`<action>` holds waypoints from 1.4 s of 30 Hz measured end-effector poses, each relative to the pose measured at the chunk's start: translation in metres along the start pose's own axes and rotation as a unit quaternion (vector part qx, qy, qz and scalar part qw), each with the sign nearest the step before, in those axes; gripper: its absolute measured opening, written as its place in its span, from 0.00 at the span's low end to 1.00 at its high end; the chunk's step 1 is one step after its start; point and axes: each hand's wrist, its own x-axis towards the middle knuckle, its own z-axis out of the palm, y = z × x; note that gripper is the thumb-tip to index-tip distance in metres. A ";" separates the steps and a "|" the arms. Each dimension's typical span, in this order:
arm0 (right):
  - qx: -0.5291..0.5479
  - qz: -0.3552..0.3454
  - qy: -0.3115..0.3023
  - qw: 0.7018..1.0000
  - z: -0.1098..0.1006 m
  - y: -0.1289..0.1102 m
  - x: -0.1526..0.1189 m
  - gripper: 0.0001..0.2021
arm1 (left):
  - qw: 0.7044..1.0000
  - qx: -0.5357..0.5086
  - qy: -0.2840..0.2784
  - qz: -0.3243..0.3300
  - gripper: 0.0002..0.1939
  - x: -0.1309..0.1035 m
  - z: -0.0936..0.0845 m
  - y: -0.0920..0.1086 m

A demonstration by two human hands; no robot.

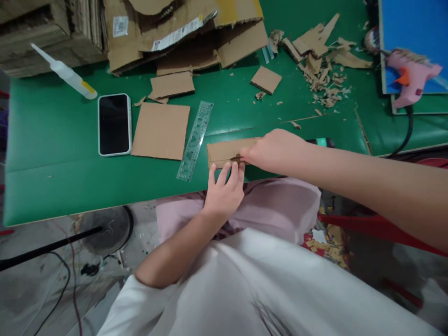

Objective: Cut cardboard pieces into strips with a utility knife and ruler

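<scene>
A rectangular cardboard strip [224, 150] lies near the front edge of the green table, with a thin dark line running along it. My left hand [226, 189] presses on its near edge, fingers spread and stretched out. Over the strip's right part, my right hand [271, 150] is closed around a small knife [237, 158]. Only its dark blade shows, touching the cardboard by the line; the fist hides the handle. To the left lie a clear plastic ruler [195, 140] and a square cardboard sheet [161, 130].
A phone [115, 123] and a white applicator bottle [68, 77] lie left. Cardboard boxes [189, 32] fill the back. Cardboard scraps [324, 70] and a small square piece [266, 80] are behind my hands. A pink glue gun [411, 77] rests on a blue board [420, 28] at right.
</scene>
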 end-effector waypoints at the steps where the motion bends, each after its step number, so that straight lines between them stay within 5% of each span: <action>1: -0.002 0.007 -0.003 1.000 0.003 0.002 -0.003 0.13 | 1.000 -0.009 -0.011 -0.002 0.24 0.000 0.000 0.000; 8: -0.032 0.043 -0.055 0.997 0.016 0.017 -0.027 0.13 | 1.000 0.005 0.021 0.005 0.24 0.000 0.000 0.000; 20: -0.016 0.087 -0.086 0.992 0.024 0.030 -0.053 0.13 | 0.999 -0.015 -0.033 -0.006 0.24 0.004 -0.011 0.000; 25: -0.003 0.108 -0.075 0.991 0.023 0.027 -0.054 0.14 | 0.998 -0.026 -0.056 -0.003 0.20 0.029 -0.026 -0.003; 30: 0.054 0.180 -0.024 0.982 0.029 0.029 -0.065 0.20 | 0.996 -0.038 -0.056 0.061 0.21 0.053 -0.018 -0.010; 34: 0.130 0.258 -0.020 0.957 0.039 0.027 -0.073 0.18 | 0.997 -0.019 -0.069 0.041 0.20 0.062 -0.011 -0.006; 42: 0.193 0.282 -0.045 0.939 0.038 0.018 -0.060 0.20 | 0.997 0.035 -0.064 -0.011 0.15 0.089 -0.008 0.015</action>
